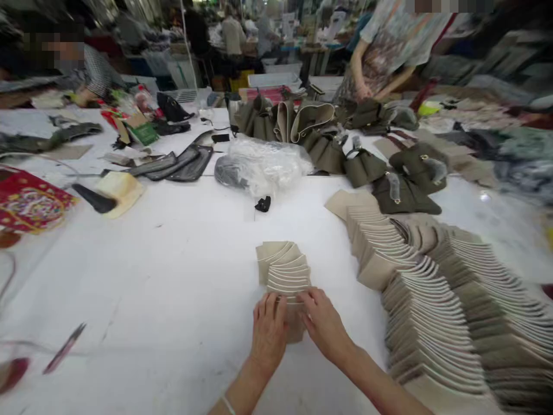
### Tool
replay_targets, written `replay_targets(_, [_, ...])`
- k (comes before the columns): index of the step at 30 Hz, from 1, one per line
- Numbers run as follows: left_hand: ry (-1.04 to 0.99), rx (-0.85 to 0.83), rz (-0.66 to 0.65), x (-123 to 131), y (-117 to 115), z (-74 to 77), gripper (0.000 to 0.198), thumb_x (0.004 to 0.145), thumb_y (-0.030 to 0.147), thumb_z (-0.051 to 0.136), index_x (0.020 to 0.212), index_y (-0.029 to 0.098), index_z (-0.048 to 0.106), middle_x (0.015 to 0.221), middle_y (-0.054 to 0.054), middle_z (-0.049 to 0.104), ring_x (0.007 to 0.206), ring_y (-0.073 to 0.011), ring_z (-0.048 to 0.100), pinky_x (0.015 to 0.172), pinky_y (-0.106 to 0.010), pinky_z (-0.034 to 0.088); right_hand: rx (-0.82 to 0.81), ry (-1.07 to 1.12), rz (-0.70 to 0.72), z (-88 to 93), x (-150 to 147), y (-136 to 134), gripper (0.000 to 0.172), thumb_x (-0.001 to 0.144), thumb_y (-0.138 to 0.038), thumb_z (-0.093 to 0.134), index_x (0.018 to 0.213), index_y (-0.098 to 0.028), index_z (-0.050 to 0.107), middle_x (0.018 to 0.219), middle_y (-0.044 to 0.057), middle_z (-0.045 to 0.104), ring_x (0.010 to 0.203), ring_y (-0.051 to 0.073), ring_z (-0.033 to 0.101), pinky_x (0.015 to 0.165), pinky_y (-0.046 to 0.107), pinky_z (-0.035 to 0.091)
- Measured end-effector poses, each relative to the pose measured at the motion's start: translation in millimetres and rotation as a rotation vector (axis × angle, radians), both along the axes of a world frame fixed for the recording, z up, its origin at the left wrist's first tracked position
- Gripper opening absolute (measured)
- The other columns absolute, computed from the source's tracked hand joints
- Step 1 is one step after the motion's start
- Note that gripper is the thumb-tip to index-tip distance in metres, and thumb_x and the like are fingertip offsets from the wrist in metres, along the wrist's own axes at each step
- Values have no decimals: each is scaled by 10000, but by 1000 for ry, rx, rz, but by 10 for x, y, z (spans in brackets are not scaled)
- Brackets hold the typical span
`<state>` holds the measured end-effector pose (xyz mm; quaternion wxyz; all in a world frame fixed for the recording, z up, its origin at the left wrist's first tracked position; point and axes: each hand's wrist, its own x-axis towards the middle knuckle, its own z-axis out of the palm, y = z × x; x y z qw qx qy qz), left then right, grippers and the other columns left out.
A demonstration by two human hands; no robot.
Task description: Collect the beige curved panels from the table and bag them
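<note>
A small fanned stack of beige cut pieces (283,268) lies on the white table (173,276) in front of me. My left hand (268,329) rests flat on the near end of this stack, fingers stretched out. Beside it, my right hand (322,323) also lies on the near end, fingers extended and touching the top pieces. Neither hand is closed round anything. To the right run long overlapping rows of the same beige pieces (436,305).
Olive-green bags (406,184) and folded olive parts (298,124) lie at the back, beside a clear plastic bag (263,164). A red patterned cloth (28,202) and scissors (64,349) are at the left. A person (389,52) stands behind the table; another sits far left.
</note>
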<state>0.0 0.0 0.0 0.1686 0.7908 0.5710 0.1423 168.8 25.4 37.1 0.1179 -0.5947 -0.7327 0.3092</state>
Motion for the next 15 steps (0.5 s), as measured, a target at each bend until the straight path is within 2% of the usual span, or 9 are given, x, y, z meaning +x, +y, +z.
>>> replay_targets(3, [-9,53,17,35,12,-38,617,667,-2,688,1238,140,500,1293,-127,540,1242,-332,445,1028,-516,352,-2,13,-19,53,17,21,315,803,18,539,1048,-179,554,1134,100,521,1037,274,465,887,428,436])
replay_targets(7, [-43,90,41,72,41,-21,556,680,25,702,1193,136,519,1193,-108,594,1166,-303,501,1047,-515,319,-7,26,-26,106,57,34,238,829,5,531,957,-194,560,1063,68,559,982,250,489,856,396,434])
replay_targets(12, [7,50,-9,74,102,52,820,687,57,727,1417,124,358,1220,-105,585,1138,-271,504,1071,-501,290,1,1,-41,69,141,65,385,881,-18,488,1230,-179,510,1128,99,568,1010,276,479,853,437,417])
replay_targets(15, [39,40,-40,72,131,66,831,694,67,722,1433,124,346,1227,-107,583,1134,-269,502,1078,-506,279,5,-13,-29,32,168,109,399,887,-30,495,1251,-191,530,1123,97,572,1010,283,480,847,441,409])
